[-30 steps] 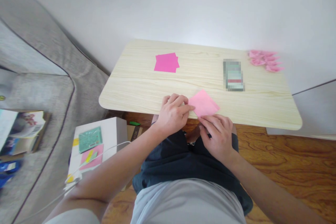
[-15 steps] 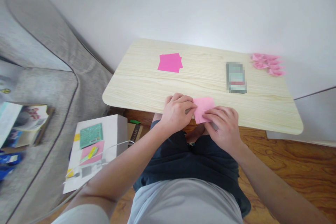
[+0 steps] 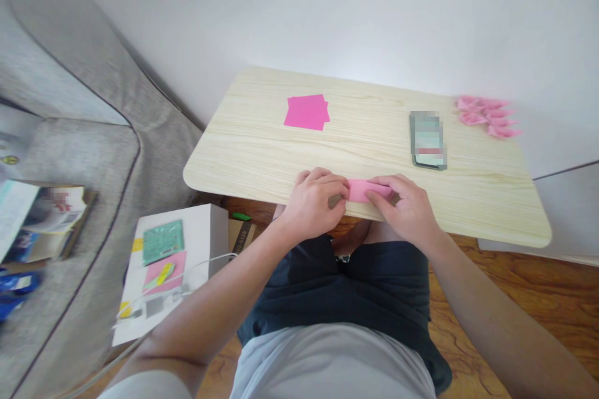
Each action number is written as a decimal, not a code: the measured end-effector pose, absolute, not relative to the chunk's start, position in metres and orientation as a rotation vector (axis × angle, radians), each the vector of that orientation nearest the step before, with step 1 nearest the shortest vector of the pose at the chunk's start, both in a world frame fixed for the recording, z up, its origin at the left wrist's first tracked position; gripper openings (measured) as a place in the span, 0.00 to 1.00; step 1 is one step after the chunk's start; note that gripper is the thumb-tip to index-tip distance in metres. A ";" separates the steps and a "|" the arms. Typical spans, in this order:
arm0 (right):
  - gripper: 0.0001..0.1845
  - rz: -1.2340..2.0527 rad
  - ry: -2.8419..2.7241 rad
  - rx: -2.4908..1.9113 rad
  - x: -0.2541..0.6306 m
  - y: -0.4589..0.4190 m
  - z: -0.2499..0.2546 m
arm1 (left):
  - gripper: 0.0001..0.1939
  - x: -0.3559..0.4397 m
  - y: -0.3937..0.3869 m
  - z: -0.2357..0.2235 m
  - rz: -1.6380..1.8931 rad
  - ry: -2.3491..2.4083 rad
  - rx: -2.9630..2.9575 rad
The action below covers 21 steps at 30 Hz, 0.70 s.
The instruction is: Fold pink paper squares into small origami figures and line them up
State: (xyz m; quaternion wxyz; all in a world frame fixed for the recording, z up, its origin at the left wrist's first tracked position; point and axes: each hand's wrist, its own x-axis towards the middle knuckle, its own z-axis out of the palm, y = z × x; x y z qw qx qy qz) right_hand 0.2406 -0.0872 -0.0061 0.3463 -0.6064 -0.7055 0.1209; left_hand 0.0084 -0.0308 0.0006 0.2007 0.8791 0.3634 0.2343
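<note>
A light pink sheet of paper point(image 3: 359, 190), doubled over into a narrow strip, lies at the front edge of the wooden table point(image 3: 243, 156). My left hand point(image 3: 318, 196) pinches its left end between thumb and fingers. On the right end, my right hand point(image 3: 405, 202) grips the folded paper, thumb below and fingers above. Farther back on the table is a small stack of bright pink paper squares point(image 3: 306, 112). Several folded pink paper pieces point(image 3: 489, 115) sit in a cluster at the far right corner.
A phone with a blurred screen point(image 3: 428, 140) lies on the table's right half. At lower left, a white box point(image 3: 218, 237) carries a green packet point(image 3: 163, 241), a pink sheet, a yellow cutter and white cables. A grey sofa point(image 3: 93, 156) with magazines stands at left.
The light pink paper went from a roughly square shape to a narrow strip as its near edge was folded up and away. My right hand moved slightly up with it.
</note>
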 end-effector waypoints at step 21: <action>0.12 0.464 -2.090 -1.662 0.241 -0.054 0.005 | 0.08 0.022 -0.034 0.001 0.686 1.140 2.456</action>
